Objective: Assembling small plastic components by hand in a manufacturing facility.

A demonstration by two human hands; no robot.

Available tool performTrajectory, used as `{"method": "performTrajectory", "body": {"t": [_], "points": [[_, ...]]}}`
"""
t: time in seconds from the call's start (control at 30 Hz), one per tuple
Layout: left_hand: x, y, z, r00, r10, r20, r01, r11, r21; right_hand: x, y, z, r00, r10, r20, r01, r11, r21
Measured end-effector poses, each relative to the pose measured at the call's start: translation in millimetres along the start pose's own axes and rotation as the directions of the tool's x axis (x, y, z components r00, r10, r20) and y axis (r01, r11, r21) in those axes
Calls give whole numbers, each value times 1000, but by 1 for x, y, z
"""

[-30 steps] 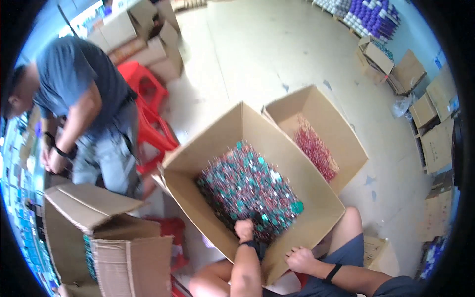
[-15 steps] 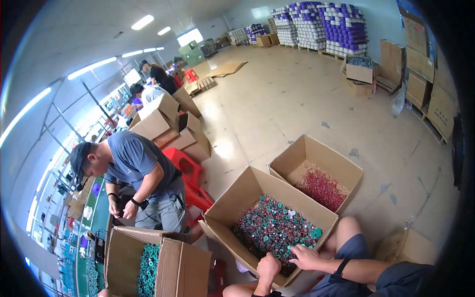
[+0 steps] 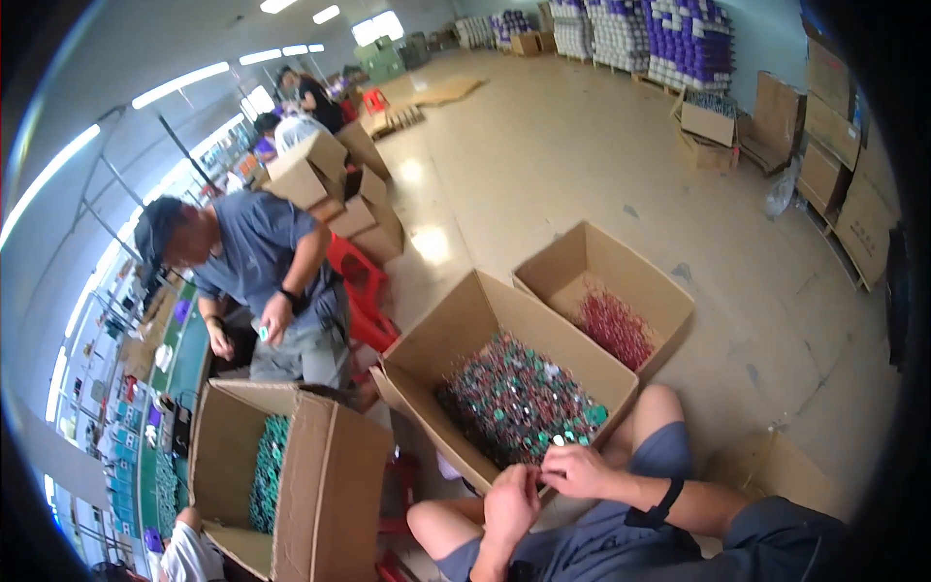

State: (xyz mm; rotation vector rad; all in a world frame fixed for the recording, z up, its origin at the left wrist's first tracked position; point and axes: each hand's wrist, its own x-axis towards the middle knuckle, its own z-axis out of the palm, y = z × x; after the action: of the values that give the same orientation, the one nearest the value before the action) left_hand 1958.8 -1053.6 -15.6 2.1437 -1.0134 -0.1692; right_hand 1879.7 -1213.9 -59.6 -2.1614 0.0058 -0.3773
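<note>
My left hand [image 3: 512,495] and my right hand [image 3: 578,471] meet fingertip to fingertip above the near rim of a large open cardboard box [image 3: 417,363]. Both have their fingers pinched together; whatever lies between them is too small and hidden to make out. Inside the box is a heap of small parts [image 3: 514,398], green ring-shaped pieces mixed with dark red wires. A larger green piece [image 3: 595,415] rests on the heap near my right hand.
Behind stands a second box [image 3: 659,286] holding red wires [image 3: 615,328]. At left, another box [image 3: 335,485] contains green rings [image 3: 270,466]. Beyond it a co-worker [image 3: 262,252] stands by a green bench, near red stools [image 3: 359,291]. An open carton [image 3: 776,475] sits at right.
My hands have come together at the box's near rim, the right one leaving the heap. The view has shifted, and the co-worker's hands have moved apart, one holding a small pale-green thing.
</note>
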Motion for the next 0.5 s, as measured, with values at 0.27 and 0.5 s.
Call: {"method": "performTrajectory", "body": {"t": [0.27, 0.5], "points": [[-6, 22, -2, 957, -239, -165, 135, 869, -476, -5, -24, -21, 860, 510, 7, -445, 743, 499], [-31, 15, 12, 975, -172, -140, 73, 843, -532, -16, -35, -33, 801, 471, 369, -550, 336, 764]]}}
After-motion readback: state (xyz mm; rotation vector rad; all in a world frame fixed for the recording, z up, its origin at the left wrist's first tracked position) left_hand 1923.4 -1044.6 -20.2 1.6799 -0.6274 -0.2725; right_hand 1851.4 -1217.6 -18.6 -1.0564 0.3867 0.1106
